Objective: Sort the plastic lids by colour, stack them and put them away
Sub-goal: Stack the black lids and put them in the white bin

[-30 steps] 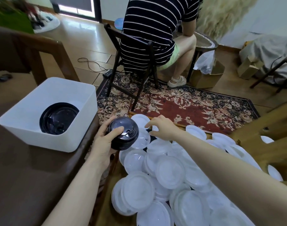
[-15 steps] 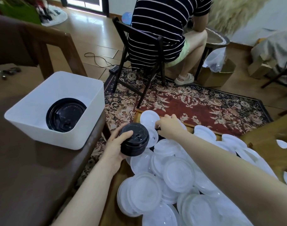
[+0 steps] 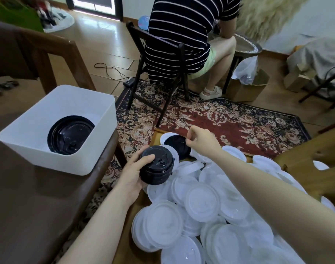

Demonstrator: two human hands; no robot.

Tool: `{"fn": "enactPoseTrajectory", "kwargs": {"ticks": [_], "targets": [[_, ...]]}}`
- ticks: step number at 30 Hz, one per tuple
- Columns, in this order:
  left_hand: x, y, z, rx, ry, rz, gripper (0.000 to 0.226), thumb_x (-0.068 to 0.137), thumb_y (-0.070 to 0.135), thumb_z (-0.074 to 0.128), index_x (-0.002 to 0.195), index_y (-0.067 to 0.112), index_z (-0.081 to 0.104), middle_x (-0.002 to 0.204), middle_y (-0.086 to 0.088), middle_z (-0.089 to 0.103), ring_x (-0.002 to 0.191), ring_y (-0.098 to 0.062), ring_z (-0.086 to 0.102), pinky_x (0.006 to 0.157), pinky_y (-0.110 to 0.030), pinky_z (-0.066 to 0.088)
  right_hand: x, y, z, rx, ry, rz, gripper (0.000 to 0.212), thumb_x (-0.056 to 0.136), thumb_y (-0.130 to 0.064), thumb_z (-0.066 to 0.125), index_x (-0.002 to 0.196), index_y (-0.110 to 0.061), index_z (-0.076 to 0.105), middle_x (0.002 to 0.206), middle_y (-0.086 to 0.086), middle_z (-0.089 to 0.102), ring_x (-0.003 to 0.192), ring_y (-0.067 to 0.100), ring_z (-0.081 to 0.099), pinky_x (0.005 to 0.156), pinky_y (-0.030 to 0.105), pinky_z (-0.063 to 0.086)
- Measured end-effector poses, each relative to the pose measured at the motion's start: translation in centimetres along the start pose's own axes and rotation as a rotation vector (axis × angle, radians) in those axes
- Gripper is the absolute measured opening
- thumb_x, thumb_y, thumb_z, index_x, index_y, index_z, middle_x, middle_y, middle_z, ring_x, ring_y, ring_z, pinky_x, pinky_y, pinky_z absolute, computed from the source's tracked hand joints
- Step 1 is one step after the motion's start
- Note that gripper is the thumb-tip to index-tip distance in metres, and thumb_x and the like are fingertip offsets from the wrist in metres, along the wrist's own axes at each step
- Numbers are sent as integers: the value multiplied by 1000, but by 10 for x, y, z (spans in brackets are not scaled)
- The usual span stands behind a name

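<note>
My left hand (image 3: 133, 177) grips a short stack of black lids (image 3: 156, 164), thumb over its top. Just beyond it my right hand (image 3: 200, 141) pinches the far edge of a single black lid (image 3: 177, 146) that is tilted up out of the heap. Several clear white lids (image 3: 202, 201) lie piled in a wooden tray (image 3: 156, 132) on the floor. A white bin (image 3: 39, 149) on the brown table at left holds another stack of black lids (image 3: 70, 135).
A person in a striped shirt sits on a black folding chair (image 3: 179, 60) on the patterned rug (image 3: 239, 126) beyond the tray. The brown table (image 3: 29, 206) fills the left. A wooden frame (image 3: 315, 159) stands at right, a cardboard box (image 3: 246, 86) behind.
My right hand has lifted a black lid out of the white pile by its edge. My left hand with the black stack has stayed about where it was.
</note>
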State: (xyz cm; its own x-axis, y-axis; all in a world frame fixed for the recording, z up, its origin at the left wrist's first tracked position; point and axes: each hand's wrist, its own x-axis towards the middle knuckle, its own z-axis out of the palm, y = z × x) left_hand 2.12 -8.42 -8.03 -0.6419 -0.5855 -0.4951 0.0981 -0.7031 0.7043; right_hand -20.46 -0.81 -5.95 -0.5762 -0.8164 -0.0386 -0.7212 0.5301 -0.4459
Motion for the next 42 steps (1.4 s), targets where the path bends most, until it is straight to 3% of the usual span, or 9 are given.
{"fn": "enactPoseTrajectory", "kwargs": {"ticks": [10, 12, 15, 18, 26, 32, 37, 39, 42], "targets": [[-1, -2, 2, 41, 12, 13, 45, 85, 10, 69, 127, 26, 66, 119, -4, 72, 102, -21, 69, 86, -41, 55, 1, 1, -7, 474, 160, 232, 17, 87, -15, 62, 103, -18, 57, 81, -2, 61, 78, 15, 57, 71, 32, 45], [-1, -1, 2, 38, 11, 15, 46, 84, 10, 69, 127, 26, 66, 118, -4, 73, 99, -20, 69, 85, -40, 55, 2, -1, -7, 532, 171, 264, 15, 88, -14, 62, 102, -18, 58, 81, -3, 59, 74, 13, 54, 65, 26, 43], [-2, -1, 3, 37, 6, 13, 47, 84, 10, 69, 129, 25, 65, 119, -4, 72, 97, -19, 70, 78, -36, 56, 4, 0, -5, 607, 136, 317, 12, 89, -11, 61, 99, -17, 59, 89, 4, 61, 79, 15, 57, 72, 27, 46], [-4, -1, 4, 31, 9, 14, 46, 84, 9, 69, 128, 24, 65, 122, -5, 71, 99, -20, 69, 74, -33, 56, 4, 0, -2, 655, 64, 365, 16, 91, -7, 57, 107, -8, 60, 95, 8, 64, 72, 13, 62, 60, 17, 44], [-7, 1, 16, 25, -14, 44, 47, 84, 9, 70, 128, 26, 65, 120, -6, 72, 107, -23, 69, 83, -37, 58, -18, -11, -10, 955, 21, 491, 29, 90, -2, 61, 119, -2, 57, 110, 17, 63, 81, 22, 63, 57, 31, 56], [-18, 0, 28, 41, -28, 63, 39, 89, 19, 69, 126, 29, 65, 108, 5, 76, 86, -6, 73, 67, -29, 59, -69, -34, -13, 807, 107, 98, 18, 88, -5, 67, 96, -21, 65, 94, 2, 65, 87, 19, 64, 77, 42, 59], [-24, -1, 34, 43, -36, 62, 34, 94, 33, 62, 128, 27, 64, 120, 0, 73, 108, -15, 69, 84, -40, 58, -99, -39, -6, 699, 108, -199, 24, 82, -16, 73, 104, -21, 64, 106, -13, 62, 109, 15, 58, 91, 42, 52], [-28, -1, 38, 50, -51, 72, 42, 91, 39, 61, 131, 26, 63, 125, -3, 70, 116, -20, 66, 94, -46, 55, -104, -39, -5, 620, 113, -300, 26, 82, -24, 71, 107, -23, 64, 108, -8, 62, 107, 17, 58, 92, 40, 50], [-32, 1, 41, 72, -75, 78, 51, 84, 49, 59, 129, 25, 64, 123, -4, 71, 116, -21, 66, 97, -49, 53, -109, -36, -5, 498, 160, -439, 26, 85, -16, 72, 110, -17, 65, 115, -7, 61, 112, 13, 56, 95, 29, 45]]}}
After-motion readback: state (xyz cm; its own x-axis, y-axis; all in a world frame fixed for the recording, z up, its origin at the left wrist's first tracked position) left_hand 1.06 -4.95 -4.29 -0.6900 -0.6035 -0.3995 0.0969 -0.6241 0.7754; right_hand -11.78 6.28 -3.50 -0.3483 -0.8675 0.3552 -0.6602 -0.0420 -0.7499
